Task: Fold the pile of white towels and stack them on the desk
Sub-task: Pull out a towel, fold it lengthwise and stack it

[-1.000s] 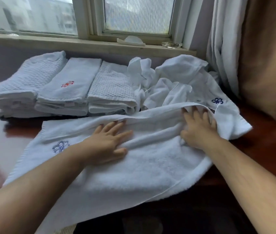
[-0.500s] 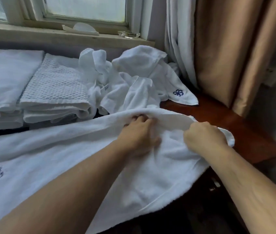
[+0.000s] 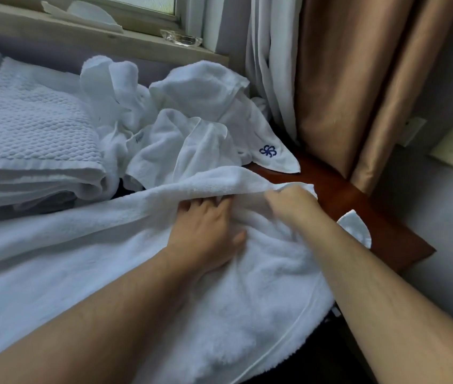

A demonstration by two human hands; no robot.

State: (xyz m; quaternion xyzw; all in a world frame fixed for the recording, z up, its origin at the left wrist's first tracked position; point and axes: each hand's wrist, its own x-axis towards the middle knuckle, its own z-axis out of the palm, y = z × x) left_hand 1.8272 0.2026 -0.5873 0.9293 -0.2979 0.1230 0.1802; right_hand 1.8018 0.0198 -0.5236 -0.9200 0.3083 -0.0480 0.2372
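- The large white terry towel (image 3: 247,300) is gripped at its fold by the left hand (image 3: 205,231).
- Its edge is clutched by the right hand (image 3: 291,203).

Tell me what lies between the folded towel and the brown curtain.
A crumpled pile of white towels lies there, against the folded towel; its corner with a blue emblem rests on the desk near the curtain. Seen in the head view.
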